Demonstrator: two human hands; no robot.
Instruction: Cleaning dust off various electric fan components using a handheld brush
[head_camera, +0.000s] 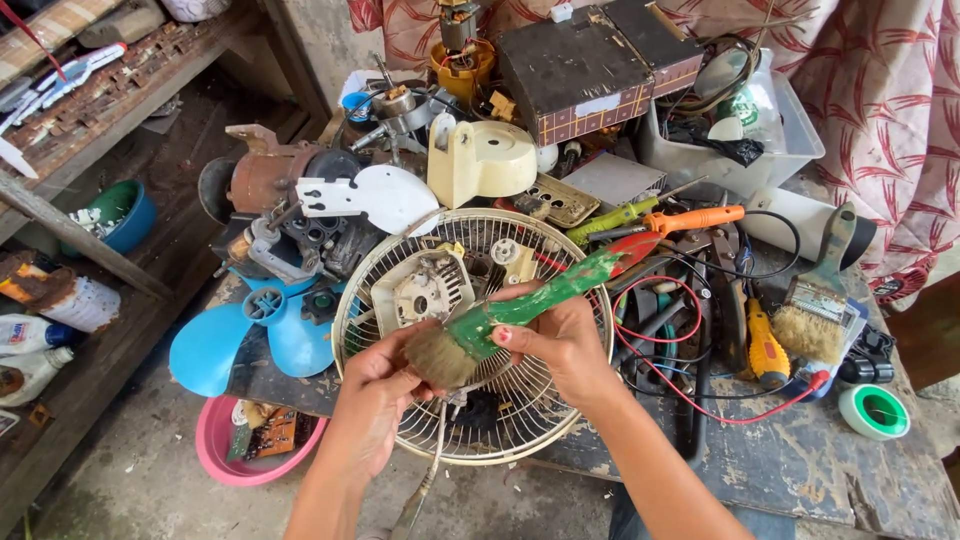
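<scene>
My right hand (565, 345) grips the green handle of a paint brush (520, 305) that slants up to the right. My left hand (378, 385) pinches the brush's worn tan bristles (438, 357). Both hands hover over a round white wire fan guard (400, 440) lying flat on the cluttered workbench. A cream fan motor housing (425, 287) rests on the guard just above my left hand. A screwdriver shaft (432, 462) pokes down between my forearms.
A blue fan blade (225, 340) lies left of the guard. A second brush (815, 310), an orange-handled tool (695, 218), red and black wires (690, 385) and a tape roll (873, 411) crowd the right. A pink bowl (215, 445) sits on the floor.
</scene>
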